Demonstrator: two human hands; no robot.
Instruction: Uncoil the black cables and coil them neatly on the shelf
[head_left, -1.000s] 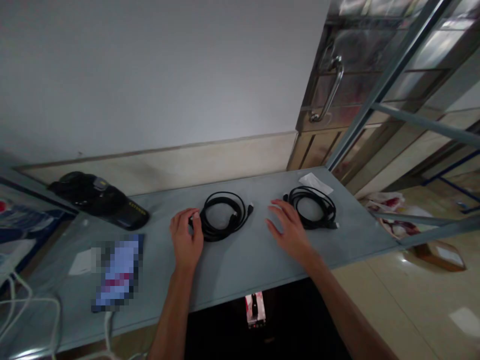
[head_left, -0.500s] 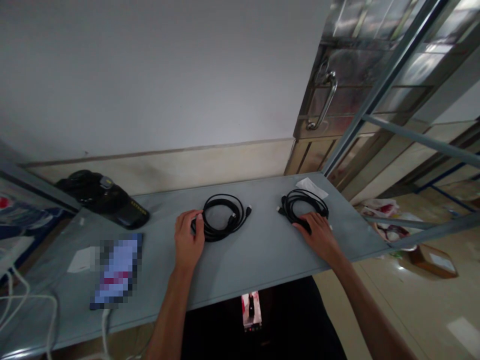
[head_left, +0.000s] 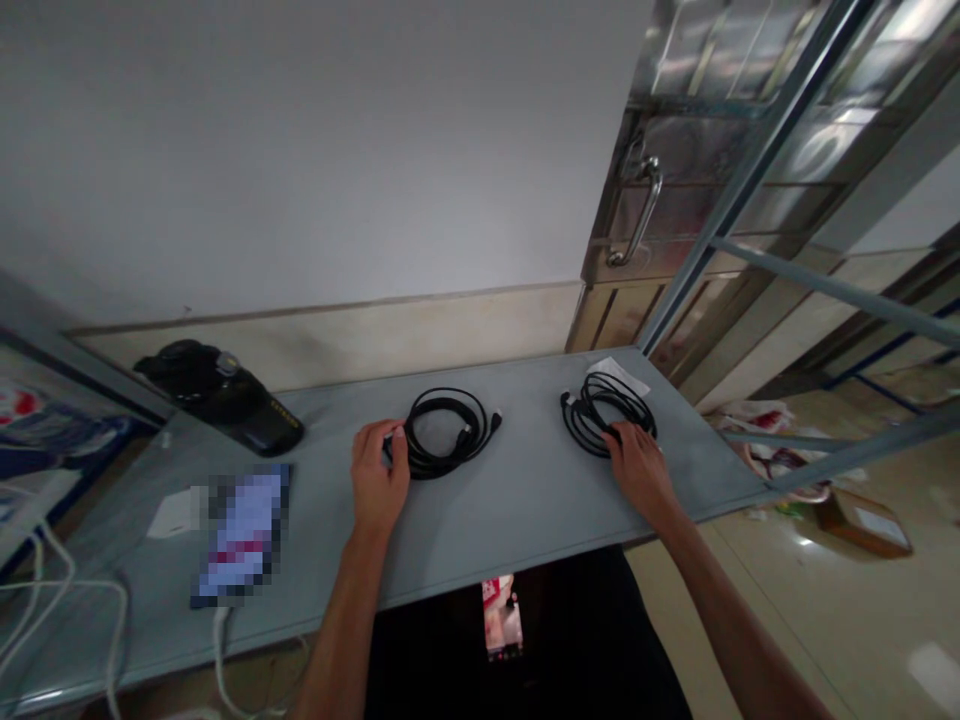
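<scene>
Two coiled black cables lie on the grey desk (head_left: 517,490). The left coil (head_left: 450,465) is a loose ring with connector ends at its right side. My left hand (head_left: 379,465) grips its left edge, thumb on the near side and fingers curled. A second coil (head_left: 592,435) sits farther right, its loops less even, with a plug end at its left. On that coil's near right part, my right hand (head_left: 639,462) is closed, fingers curled round the strands. The fingertips are partly hidden by the hand.
A black bottle (head_left: 232,400) lies on its side at the back left. Before it are a blurred blue device (head_left: 244,535) and a white card (head_left: 171,513). White paper (head_left: 621,375) rests behind the right coil. A lit phone (head_left: 502,618) is below the desk edge. A metal frame (head_left: 720,240) rises at right.
My right hand's fingers have drawn in on the right coil, whose loops have shifted and look looser. My left hand stays on its coil. The view has moved slightly.
</scene>
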